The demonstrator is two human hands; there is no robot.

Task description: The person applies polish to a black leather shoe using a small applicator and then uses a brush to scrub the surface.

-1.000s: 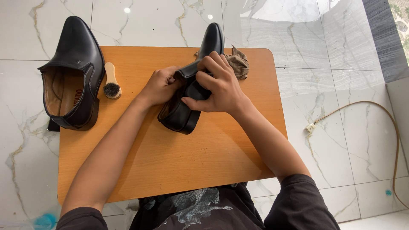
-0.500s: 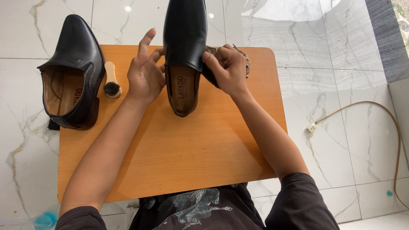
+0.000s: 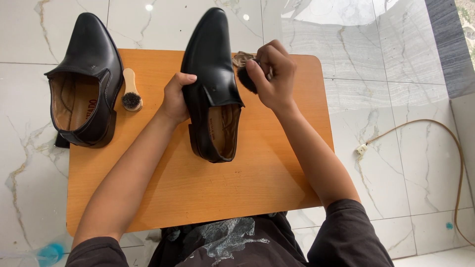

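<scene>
The fingers (image 3: 185,79) of the left hand (image 3: 174,99) are curled around the left side of a black slip-on shoe (image 3: 210,74), thumb over the upper, holding it off the worktop (image 3: 198,188). The fingers (image 3: 269,57) of the right hand (image 3: 272,76) are closed round a small dark-bristled brush (image 3: 246,79), whose bristles touch the shoe's right side just above the opening; a bit of crumpled brownish cloth (image 3: 241,58) shows just behind that hand.

The held shoe sits at the upper middle of the frame. Its long axis runs nearly straight up and down the picture, toe at the top edge, heel and tan-lined opening towards the person, with a slight lean to the right at the heel end.

Half a second ago the shoe stood in much the same upright line, but the left hand was open beside it with fingers spread, and the right hand gripped its side; now the left hand has taken hold and the right hand has the brush against the leather. A second ago the shoe lay tilted, low over the worktop, under both hands.

Further out, at the upper left, a second black shoe (image 3: 86,79) rests on the worktop's corner, toe up the frame, overhanging the marble floor (image 3: 386,99). Between the two shoes lies a small wooden-handled brush (image 3: 131,91), unmoved. A pale cable (image 3: 425,131) curves across the floor at the right.
</scene>
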